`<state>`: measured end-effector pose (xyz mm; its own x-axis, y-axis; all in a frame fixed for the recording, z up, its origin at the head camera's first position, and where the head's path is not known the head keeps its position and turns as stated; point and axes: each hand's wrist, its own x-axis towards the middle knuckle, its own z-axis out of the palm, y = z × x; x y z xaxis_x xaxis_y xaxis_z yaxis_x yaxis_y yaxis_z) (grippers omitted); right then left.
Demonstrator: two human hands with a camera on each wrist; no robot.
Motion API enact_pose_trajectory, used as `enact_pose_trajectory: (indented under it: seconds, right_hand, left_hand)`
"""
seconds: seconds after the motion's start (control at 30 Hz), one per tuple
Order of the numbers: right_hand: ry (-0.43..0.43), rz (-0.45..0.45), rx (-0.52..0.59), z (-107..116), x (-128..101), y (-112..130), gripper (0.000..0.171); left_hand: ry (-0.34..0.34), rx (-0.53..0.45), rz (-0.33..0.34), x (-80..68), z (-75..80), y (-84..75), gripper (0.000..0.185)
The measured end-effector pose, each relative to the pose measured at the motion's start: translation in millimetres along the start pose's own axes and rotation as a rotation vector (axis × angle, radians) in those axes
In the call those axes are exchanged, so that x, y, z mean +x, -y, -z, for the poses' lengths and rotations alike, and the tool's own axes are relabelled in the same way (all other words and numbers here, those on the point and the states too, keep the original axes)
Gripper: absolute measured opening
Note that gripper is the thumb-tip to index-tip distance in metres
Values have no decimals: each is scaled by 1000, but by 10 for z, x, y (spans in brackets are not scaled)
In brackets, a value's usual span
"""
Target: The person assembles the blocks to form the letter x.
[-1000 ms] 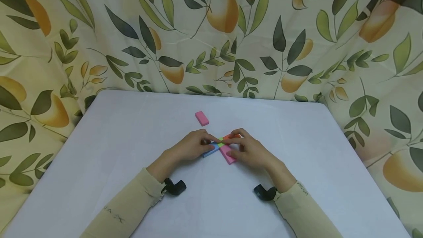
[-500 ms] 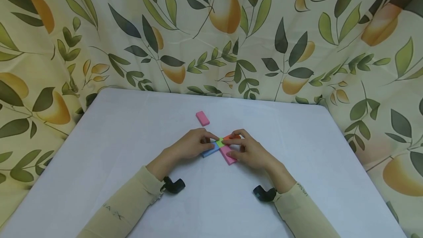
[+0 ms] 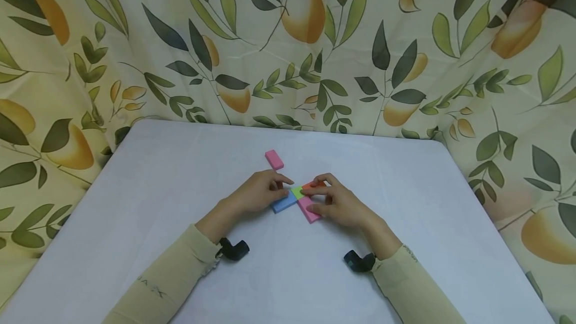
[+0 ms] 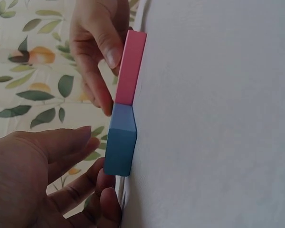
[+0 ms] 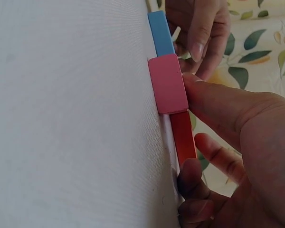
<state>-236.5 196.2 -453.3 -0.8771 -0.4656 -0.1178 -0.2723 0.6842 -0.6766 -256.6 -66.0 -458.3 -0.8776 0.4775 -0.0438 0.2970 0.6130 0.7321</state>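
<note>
A blue block [image 3: 284,204], a small green block [image 3: 296,192], a pink block [image 3: 305,206] and an orange-red block [image 3: 308,185] lie flat together, with the green one at the centre. My left hand [image 3: 257,192] hovers by the blue block, thumb and index finger apart; in the left wrist view its thumb is clear of that block [image 4: 121,151]. My right hand [image 3: 341,204] rests its thumb on the pink block [image 5: 168,84] and its index finger near the green one. Its other fingers lie about the orange-red block [image 5: 184,137]. The right fingers partly cover the blocks.
Another pink block [image 3: 274,159] lies alone just beyond my left hand. The table [image 3: 180,164] has a white cover. Behind it hangs a leaf-and-fruit patterned cloth [image 3: 315,79]. A black camera [image 3: 235,250] sits on the left wrist, another [image 3: 359,261] on the right.
My left hand has drawn back a little to the left, its index finger coming off the green block, which shows more now. The right hand stays almost in place.
</note>
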Motion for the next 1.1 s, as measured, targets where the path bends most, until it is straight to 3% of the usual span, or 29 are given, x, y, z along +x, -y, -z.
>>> enact_pose_trajectory:
  seconds: [0.33,0.87,1.1]
  right_hand:
    - [9,4,24,-4,12,-49,42]
    - [1,40,-38,13,38,-68,39]
    - [10,25,-24,12,34,-79,39]
  left_hand:
    - [-39,6,50,2,49,-5,33]
    - [-153,94,31,64,150,14,30]
    - [-198,126,87,127,177,28,35]
